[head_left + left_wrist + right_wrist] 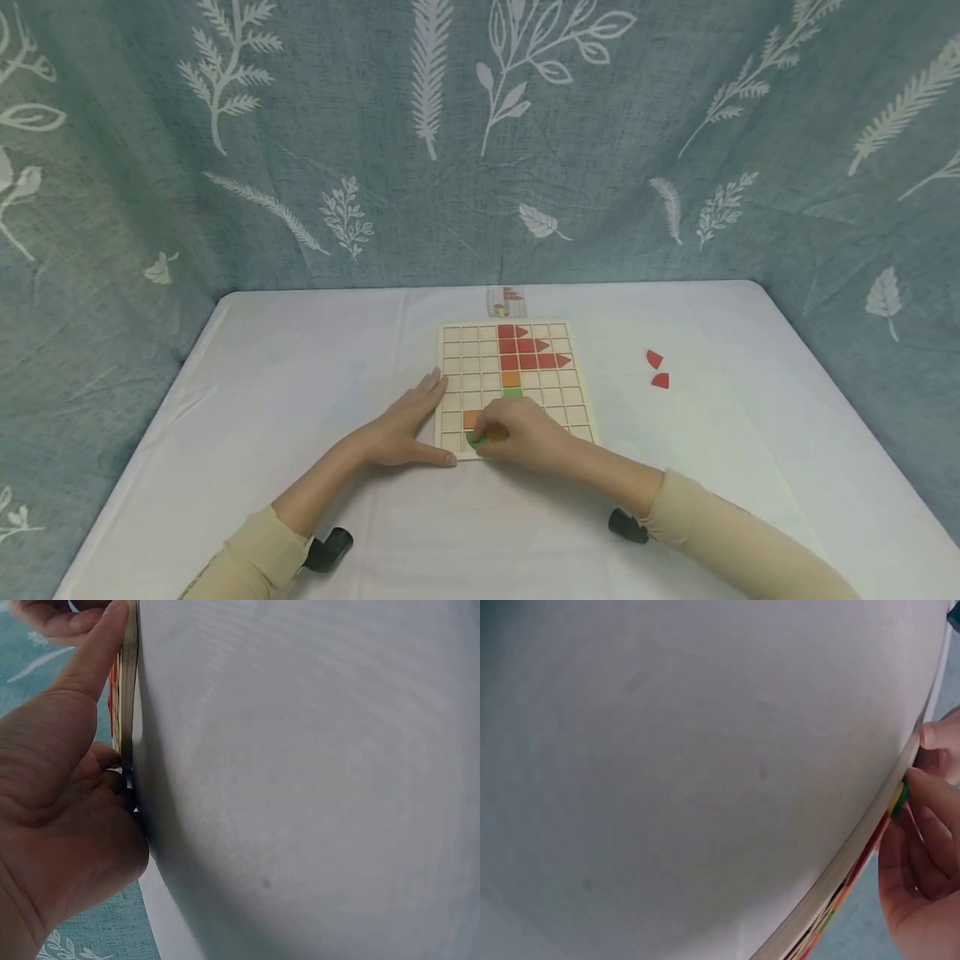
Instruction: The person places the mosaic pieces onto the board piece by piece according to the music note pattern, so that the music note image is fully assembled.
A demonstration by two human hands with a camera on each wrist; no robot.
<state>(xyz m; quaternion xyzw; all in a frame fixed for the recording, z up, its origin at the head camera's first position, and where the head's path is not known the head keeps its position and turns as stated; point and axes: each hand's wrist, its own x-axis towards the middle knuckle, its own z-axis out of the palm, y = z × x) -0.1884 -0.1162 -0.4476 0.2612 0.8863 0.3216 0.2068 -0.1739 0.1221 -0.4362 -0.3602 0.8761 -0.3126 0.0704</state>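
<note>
A wooden grid board (461, 365) lies on the white table. My left hand (401, 425) rests along its left side with straight fingers, the thumb reaching to the front left corner. Over the board's lower part, my right hand (528, 433) pinches a green piece with a curved edge (475, 440) at a front-row cell near the left corner. In the right wrist view the green piece (901, 798) shows between thumb and fingers. An orange square (471, 419) sits just behind it. Farther back are three rows of red pieces with pointed ends (528, 361), an orange square (511, 379) and a green one (512, 392). My right hand hides part of the lower grid.
Two red quarter-round pieces (660, 381) lie on the table to the right of the board. Behind the board is a small picture card (507, 302) with a similar red pattern. A patterned blue-green curtain (465, 200) surrounds the table's back and sides.
</note>
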